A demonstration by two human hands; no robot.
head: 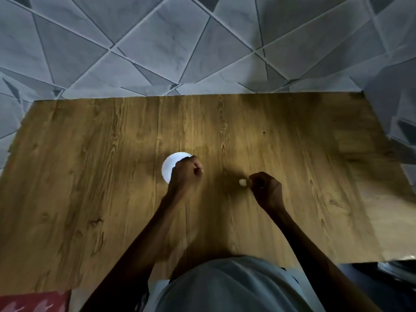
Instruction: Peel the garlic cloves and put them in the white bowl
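The white bowl (170, 166) stands near the middle of the wooden table (90, 176); its right half is hidden behind my left hand (185, 174). That hand is closed in a fist over the bowl's edge, and I cannot see whether anything is inside it. A small pale garlic clove (242, 182) shows at the fingertips of my right hand (266, 191), which pinches it just above the table, right of the bowl. The bowl's inside is overexposed, so its contents cannot be made out.
A grey tiled wall with diagonal lines rises behind the table's far edge. A red patterned object (33, 302) lies at the lower left corner. A small dark speck (263, 132) marks the tabletop further back. My pale clothing fills the bottom centre.
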